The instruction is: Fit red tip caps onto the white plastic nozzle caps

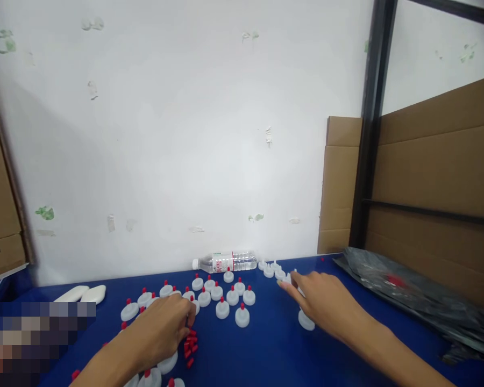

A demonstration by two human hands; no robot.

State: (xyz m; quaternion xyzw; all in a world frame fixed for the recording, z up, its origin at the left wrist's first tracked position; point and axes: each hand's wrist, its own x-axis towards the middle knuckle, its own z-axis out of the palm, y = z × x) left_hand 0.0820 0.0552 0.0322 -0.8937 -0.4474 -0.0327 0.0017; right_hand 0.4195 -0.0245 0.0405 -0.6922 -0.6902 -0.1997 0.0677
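Observation:
My left hand [161,328] rests on the blue table [266,349], fingers curled down over a small heap of loose red tips [190,346]; what they pinch is hidden. Several white caps with red tips [226,298] stand in a cluster just beyond it. My right hand [322,303] reaches forward with fingers stretched toward a row of plain white caps [272,270] near the wall. One white cap [305,320] lies under that hand's palm edge.
A clear water bottle [226,262] lies on its side against the white wall. Black plastic bag [411,295] covers the table's right side, with cardboard sheets [435,177] behind. Two white oblong pieces [83,294] lie at far left.

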